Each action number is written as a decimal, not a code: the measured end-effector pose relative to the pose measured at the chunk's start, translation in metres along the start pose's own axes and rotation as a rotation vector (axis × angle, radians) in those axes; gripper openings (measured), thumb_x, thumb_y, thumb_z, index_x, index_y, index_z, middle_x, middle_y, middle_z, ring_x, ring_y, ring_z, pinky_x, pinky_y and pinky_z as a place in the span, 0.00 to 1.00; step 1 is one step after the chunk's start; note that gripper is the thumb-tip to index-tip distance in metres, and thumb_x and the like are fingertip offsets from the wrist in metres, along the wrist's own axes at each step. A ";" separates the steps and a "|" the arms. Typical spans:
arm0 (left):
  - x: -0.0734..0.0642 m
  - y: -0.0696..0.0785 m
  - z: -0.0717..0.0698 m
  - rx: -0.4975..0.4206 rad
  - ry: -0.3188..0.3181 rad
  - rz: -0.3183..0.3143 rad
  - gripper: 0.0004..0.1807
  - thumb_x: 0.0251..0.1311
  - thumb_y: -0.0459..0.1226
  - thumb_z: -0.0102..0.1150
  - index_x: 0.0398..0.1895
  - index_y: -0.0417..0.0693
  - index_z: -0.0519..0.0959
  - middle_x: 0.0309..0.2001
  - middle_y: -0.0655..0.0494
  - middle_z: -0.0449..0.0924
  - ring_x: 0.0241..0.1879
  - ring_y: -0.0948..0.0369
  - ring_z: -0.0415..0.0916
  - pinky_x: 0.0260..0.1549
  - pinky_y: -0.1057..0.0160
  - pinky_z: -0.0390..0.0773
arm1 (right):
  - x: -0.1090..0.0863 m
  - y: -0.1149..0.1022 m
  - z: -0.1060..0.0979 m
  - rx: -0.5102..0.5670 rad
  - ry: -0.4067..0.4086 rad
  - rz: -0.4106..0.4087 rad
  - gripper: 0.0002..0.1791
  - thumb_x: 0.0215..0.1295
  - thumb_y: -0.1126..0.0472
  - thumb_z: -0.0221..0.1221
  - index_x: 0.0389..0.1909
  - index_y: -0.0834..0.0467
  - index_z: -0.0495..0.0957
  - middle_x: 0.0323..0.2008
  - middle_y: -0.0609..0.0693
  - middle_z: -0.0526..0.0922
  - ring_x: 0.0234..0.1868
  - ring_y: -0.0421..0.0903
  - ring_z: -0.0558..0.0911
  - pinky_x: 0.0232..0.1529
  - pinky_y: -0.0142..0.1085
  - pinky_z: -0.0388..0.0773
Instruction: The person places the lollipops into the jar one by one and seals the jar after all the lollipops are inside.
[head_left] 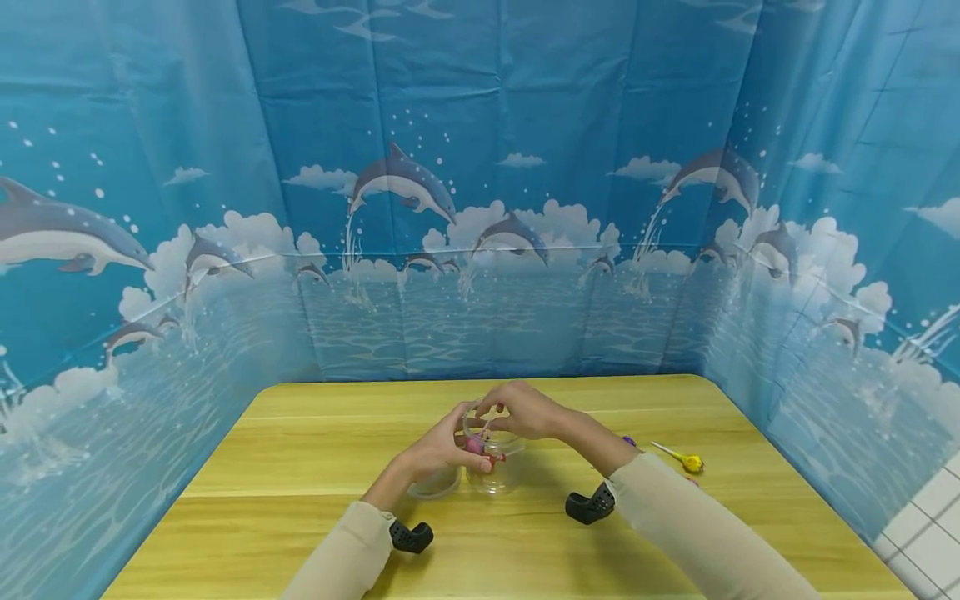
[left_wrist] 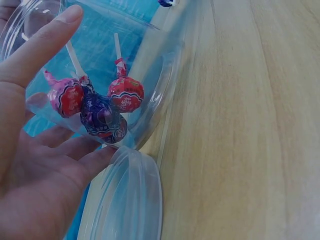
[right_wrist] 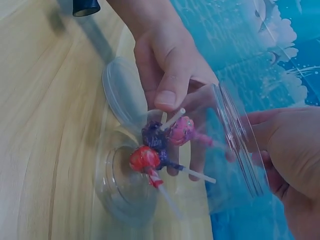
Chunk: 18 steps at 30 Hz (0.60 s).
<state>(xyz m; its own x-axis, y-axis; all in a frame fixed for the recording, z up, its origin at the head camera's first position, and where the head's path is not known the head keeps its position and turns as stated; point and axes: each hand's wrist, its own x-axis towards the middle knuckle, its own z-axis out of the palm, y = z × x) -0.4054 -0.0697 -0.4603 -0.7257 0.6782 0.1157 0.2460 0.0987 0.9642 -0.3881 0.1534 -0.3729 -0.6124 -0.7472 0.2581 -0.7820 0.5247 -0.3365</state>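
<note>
A clear plastic jar (head_left: 501, 482) stands on the table between the two hands. My left hand (head_left: 438, 446) grips its side, with the thumb along the near wall and the fingers spread behind. Several wrapped lollipops lie inside: a red one (right_wrist: 145, 158), a dark purple one (left_wrist: 100, 115) and a pink one (right_wrist: 181, 130), their white sticks pointing various ways. Over the jar's mouth, my right hand (head_left: 525, 410) bends its fingers down at the rim, close to the pink lollipop's stick; I cannot tell whether they pinch it.
A clear round lid (left_wrist: 132, 200) lies beside the jar, below the left hand. To the right, a yellow lollipop (head_left: 692, 462) rests on the wooden table (head_left: 315, 533), and a purple wrapped piece (head_left: 628, 441) shows past the right forearm. A dolphin-print curtain (head_left: 480, 325) surrounds the table's back and sides.
</note>
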 end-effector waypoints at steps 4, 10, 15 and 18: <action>0.001 -0.001 0.000 0.014 -0.006 0.009 0.48 0.62 0.35 0.73 0.81 0.57 0.55 0.70 0.43 0.67 0.63 0.48 0.74 0.59 0.47 0.75 | -0.007 0.002 -0.004 -0.008 0.034 0.020 0.12 0.67 0.71 0.66 0.51 0.62 0.87 0.50 0.55 0.87 0.51 0.57 0.84 0.49 0.50 0.82; 0.002 -0.002 -0.001 0.003 -0.008 0.017 0.48 0.62 0.35 0.74 0.81 0.57 0.56 0.71 0.40 0.65 0.61 0.47 0.75 0.57 0.48 0.77 | -0.018 0.007 -0.014 0.012 0.076 0.048 0.12 0.69 0.69 0.65 0.52 0.61 0.86 0.50 0.53 0.86 0.47 0.52 0.84 0.45 0.45 0.82; 0.003 -0.003 -0.001 0.000 -0.017 0.028 0.50 0.62 0.35 0.74 0.82 0.55 0.54 0.73 0.36 0.62 0.60 0.48 0.75 0.57 0.49 0.77 | -0.030 0.012 -0.021 0.008 0.108 0.099 0.11 0.71 0.66 0.65 0.51 0.59 0.86 0.47 0.52 0.86 0.42 0.45 0.82 0.42 0.40 0.80; 0.002 -0.003 -0.001 0.004 -0.016 0.025 0.51 0.61 0.37 0.75 0.82 0.55 0.54 0.73 0.36 0.62 0.60 0.48 0.75 0.58 0.49 0.76 | -0.039 0.014 -0.022 0.003 0.121 0.116 0.10 0.71 0.65 0.66 0.51 0.58 0.87 0.47 0.50 0.86 0.40 0.43 0.81 0.41 0.38 0.80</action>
<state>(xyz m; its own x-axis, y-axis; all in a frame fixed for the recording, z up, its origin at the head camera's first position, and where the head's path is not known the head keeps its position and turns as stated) -0.4083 -0.0692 -0.4624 -0.7088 0.6921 0.1362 0.2669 0.0843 0.9600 -0.3783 0.1987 -0.3676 -0.7083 -0.6267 0.3247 -0.7048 0.6033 -0.3731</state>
